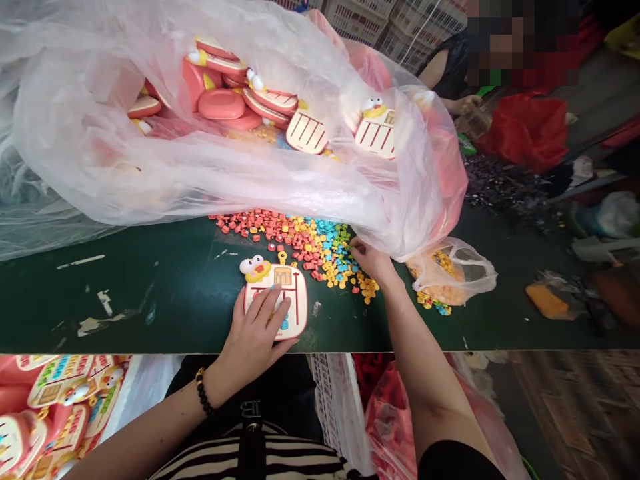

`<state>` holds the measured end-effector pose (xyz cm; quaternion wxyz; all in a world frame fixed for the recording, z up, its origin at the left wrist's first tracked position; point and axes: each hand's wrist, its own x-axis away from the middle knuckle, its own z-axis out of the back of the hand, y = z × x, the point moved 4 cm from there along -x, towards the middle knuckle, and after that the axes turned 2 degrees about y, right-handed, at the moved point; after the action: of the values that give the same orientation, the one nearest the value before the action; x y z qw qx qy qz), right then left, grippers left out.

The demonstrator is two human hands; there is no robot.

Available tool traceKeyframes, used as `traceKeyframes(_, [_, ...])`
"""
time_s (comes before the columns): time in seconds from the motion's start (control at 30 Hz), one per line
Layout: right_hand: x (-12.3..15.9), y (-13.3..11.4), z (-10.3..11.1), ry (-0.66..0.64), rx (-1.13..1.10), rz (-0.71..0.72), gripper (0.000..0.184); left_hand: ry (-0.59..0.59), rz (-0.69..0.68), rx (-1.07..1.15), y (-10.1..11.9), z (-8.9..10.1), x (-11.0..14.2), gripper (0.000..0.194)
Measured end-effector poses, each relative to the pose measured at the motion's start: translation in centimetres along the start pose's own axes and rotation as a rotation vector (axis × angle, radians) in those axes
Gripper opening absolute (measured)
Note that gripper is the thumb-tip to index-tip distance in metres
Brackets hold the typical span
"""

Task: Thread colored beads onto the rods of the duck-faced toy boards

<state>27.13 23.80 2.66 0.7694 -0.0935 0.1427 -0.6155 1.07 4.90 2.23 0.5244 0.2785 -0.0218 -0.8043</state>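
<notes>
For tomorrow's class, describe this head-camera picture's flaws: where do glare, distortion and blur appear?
In the head view, glare whitens the clear plastic bag; wide-angle distortion stretches the stacked pink toy boards at the lower-left edge; a blurry pixelated patch covers the top right.

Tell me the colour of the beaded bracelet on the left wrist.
The beaded bracelet is black, clearest in the head view.

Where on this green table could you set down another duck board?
Bare green table stretches left of the duck board under the left hand; more lies right of the small plastic bag. Crowded: around the right hand, among the coloured pieces.
</notes>
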Motion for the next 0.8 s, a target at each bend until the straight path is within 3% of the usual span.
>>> traceKeyframes(0.17, [0.3,0.8,0.4,0.08,-0.024,-0.048,0.017,0.006,-0.003,-0.003,0.0,0.0,0.0,0.049])
traceKeyframes(0.3, [1.3,0.5,1.6,0.223,-0.015,-0.165,0.023,0.019,0.004,-0.002,-0.1,0.0,0.0,0.049])
traceKeyframes(0.4, [3.4,-2.8,2.0,0.3,-0.131,-0.188,0.025,0.009,0.009,0.007,-0.1,-0.1,0.0,0.05])
traceKeyframes(0.5, [5.5,-8.7,0.3,0.185,-0.373,0.033,0.02,-0.008,0.013,0.007,-0.1,-0.2,0.0,0.051])
traceKeyframes(0.6, [6.8,-13.4,-2.2,0.144,-0.407,0.237,0.019,-0.01,0.021,0.001,-0.1,-0.2,-0.1,0.051])
traceKeyframes(0.67, [7.4,-14.5,-3.3,0.189,-0.328,0.272,0.022,-0.006,0.021,0.002,0.0,-0.2,-0.2,0.05])
traceKeyframes(0.8, [8.7,-14.2,-3.9,0.185,-0.168,0.264,0.031,0.015,0.018,0.034,-0.1,-0.1,-0.1,0.053])
